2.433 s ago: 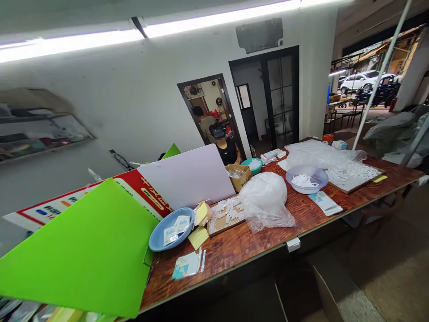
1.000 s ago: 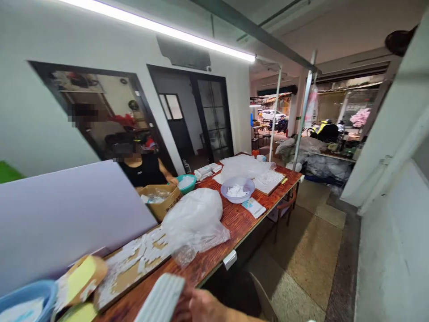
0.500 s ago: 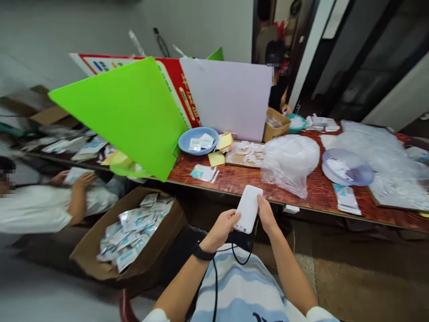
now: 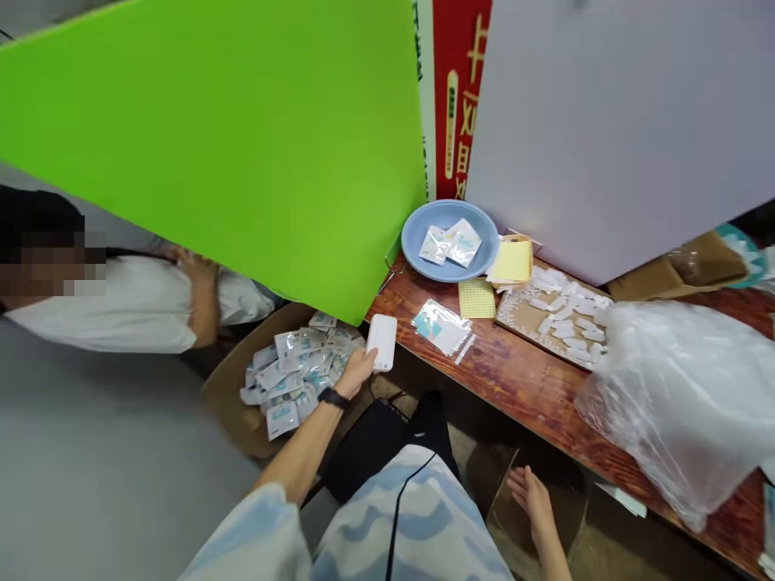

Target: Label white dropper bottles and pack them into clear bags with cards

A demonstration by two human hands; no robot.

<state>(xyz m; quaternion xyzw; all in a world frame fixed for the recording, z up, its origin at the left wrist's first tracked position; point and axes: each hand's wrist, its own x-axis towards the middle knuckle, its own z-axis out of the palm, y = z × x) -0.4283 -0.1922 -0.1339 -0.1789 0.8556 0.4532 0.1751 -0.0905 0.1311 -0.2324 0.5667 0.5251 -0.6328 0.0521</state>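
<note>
My left hand, with a black band on its wrist, grips the lower end of a white rectangular device by the table's front edge. Right beside that hand is a cardboard box full of small packets. Lower right, my right hand hangs below the table edge, fingers apart and holding nothing. On the table near the device lie flat clear packets with white and teal cards and thin white strips.
A blue basin holds packets, beside yellow paper pads. White pieces lie on a cardboard tray. A large plastic bag sits at right. Green and pale panels stand behind. A person in white is at left.
The view has turned left and moved closer to the table. My right hand has let go of the white device and moved down right; my left hand has carried it beside the box.
</note>
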